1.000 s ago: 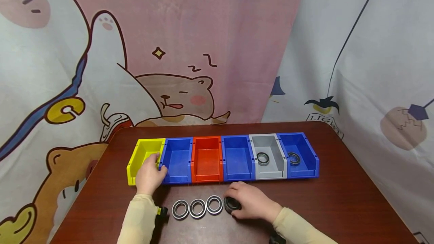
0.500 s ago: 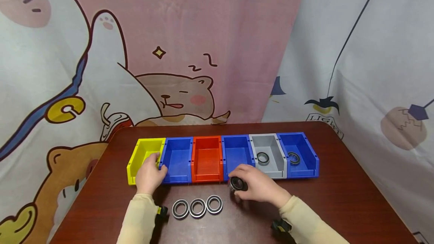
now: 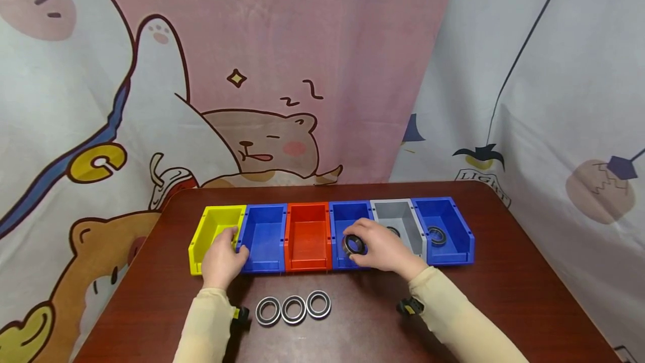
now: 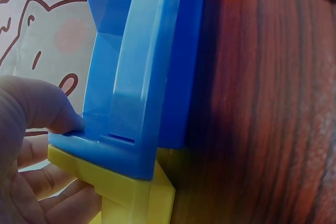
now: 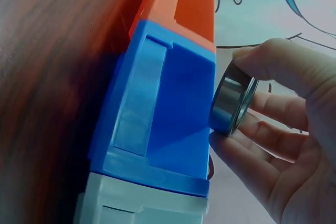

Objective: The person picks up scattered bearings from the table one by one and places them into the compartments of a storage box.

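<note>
My right hand (image 3: 383, 245) pinches a ball bearing (image 3: 354, 245) between thumb and fingers, tilted, over the blue bin (image 3: 347, 214) between the red and grey ones. In the right wrist view the bearing (image 5: 231, 100) hangs at that bin's opening, held by its outer edge. My left hand (image 3: 223, 259) grips the side walls where the yellow bin (image 3: 197, 245) meets its blue neighbour (image 3: 264, 268). Its thumb (image 4: 65, 116) lies on the blue rim, with the other fingers on the yellow side. Three bearings (image 3: 294, 310) lie in a row on the table before the bins.
A red bin (image 3: 308, 240) stands mid-row. The grey bin (image 3: 403, 214) holds a bearing (image 3: 394, 231) partly hidden by my right hand. Another bearing (image 3: 436, 236) lies in the far-right blue bin (image 3: 461, 251). Behind the brown table (image 3: 504, 296) hangs a printed curtain (image 3: 363, 71).
My right hand has lifted the rightmost bearing of the row off the table and carried it forward over the blue bin. The left hand has stayed in place.
</note>
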`<action>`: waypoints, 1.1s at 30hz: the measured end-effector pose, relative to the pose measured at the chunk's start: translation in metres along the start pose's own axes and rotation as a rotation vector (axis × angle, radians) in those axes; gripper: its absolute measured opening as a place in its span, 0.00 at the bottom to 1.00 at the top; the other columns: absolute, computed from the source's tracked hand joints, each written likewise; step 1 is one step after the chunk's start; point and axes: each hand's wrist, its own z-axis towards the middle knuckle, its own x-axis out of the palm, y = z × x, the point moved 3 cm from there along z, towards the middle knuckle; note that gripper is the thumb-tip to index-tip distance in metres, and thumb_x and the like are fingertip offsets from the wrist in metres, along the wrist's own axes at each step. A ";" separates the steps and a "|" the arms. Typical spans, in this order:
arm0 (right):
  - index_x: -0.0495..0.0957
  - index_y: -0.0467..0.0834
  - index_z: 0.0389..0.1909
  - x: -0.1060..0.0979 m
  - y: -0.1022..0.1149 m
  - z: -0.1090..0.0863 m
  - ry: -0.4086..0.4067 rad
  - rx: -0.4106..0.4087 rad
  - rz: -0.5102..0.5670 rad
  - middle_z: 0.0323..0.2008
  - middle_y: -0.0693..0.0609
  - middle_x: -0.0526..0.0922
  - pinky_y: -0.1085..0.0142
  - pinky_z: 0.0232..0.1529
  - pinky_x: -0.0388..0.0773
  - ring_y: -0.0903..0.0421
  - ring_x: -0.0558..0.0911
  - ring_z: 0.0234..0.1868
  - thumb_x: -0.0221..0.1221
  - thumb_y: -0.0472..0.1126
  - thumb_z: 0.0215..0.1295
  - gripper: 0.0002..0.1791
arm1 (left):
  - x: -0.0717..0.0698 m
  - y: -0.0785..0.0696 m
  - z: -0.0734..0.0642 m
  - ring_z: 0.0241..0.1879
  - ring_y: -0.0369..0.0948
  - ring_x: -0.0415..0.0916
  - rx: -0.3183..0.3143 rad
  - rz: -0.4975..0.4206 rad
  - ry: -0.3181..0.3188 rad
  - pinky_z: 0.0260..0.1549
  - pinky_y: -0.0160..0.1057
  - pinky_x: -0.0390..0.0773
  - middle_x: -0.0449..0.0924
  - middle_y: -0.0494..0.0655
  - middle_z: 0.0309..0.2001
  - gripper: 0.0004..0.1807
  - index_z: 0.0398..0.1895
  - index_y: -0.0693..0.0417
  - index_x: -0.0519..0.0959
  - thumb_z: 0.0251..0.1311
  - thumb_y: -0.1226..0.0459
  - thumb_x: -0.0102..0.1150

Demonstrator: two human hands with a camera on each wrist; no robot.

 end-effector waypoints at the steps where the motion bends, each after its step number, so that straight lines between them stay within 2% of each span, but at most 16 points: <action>1: 0.82 0.40 0.50 0.000 -0.001 0.002 0.003 0.006 -0.008 0.46 0.48 0.81 0.56 0.48 0.81 0.51 0.80 0.44 0.73 0.43 0.50 0.25 | 0.000 0.000 0.000 0.55 0.61 0.74 -0.001 0.000 0.001 0.53 0.61 0.73 0.75 0.66 0.59 0.31 0.65 0.66 0.70 0.59 0.63 0.61; 8: 0.83 0.42 0.50 0.005 -0.007 0.021 0.089 0.104 -0.090 0.45 0.48 0.80 0.57 0.46 0.81 0.52 0.78 0.43 0.73 0.44 0.51 0.24 | 0.001 0.000 0.000 0.55 0.61 0.74 -0.002 -0.007 0.000 0.53 0.61 0.73 0.74 0.67 0.59 0.31 0.65 0.67 0.70 0.59 0.63 0.61; 15: 0.83 0.43 0.50 0.005 -0.008 0.035 0.171 0.142 -0.150 0.45 0.48 0.80 0.57 0.49 0.80 0.51 0.78 0.45 0.71 0.44 0.53 0.23 | 0.001 0.000 0.000 0.54 0.61 0.74 0.001 -0.006 -0.002 0.53 0.61 0.73 0.75 0.67 0.58 0.31 0.64 0.68 0.70 0.59 0.63 0.61; 24: 0.83 0.43 0.49 0.013 -0.015 0.043 0.204 0.137 -0.216 0.43 0.48 0.80 0.57 0.46 0.80 0.50 0.77 0.43 0.71 0.43 0.53 0.22 | 0.001 0.000 0.000 0.54 0.60 0.74 0.003 -0.007 -0.001 0.53 0.61 0.73 0.75 0.67 0.58 0.30 0.64 0.67 0.70 0.59 0.63 0.61; 30: 0.83 0.41 0.43 0.024 -0.018 0.044 0.213 0.106 -0.273 0.35 0.49 0.76 0.58 0.35 0.78 0.50 0.75 0.37 0.70 0.43 0.51 0.18 | 0.000 0.000 -0.001 0.54 0.61 0.74 0.018 -0.007 -0.013 0.53 0.60 0.73 0.75 0.67 0.57 0.30 0.63 0.68 0.70 0.59 0.63 0.60; 33: 0.82 0.40 0.40 0.029 -0.020 0.043 0.209 0.092 -0.310 0.32 0.49 0.74 0.57 0.32 0.77 0.50 0.74 0.35 0.70 0.43 0.50 0.17 | 0.000 0.000 -0.001 0.54 0.61 0.75 0.026 -0.007 -0.021 0.52 0.60 0.73 0.76 0.67 0.57 0.30 0.63 0.68 0.71 0.58 0.63 0.60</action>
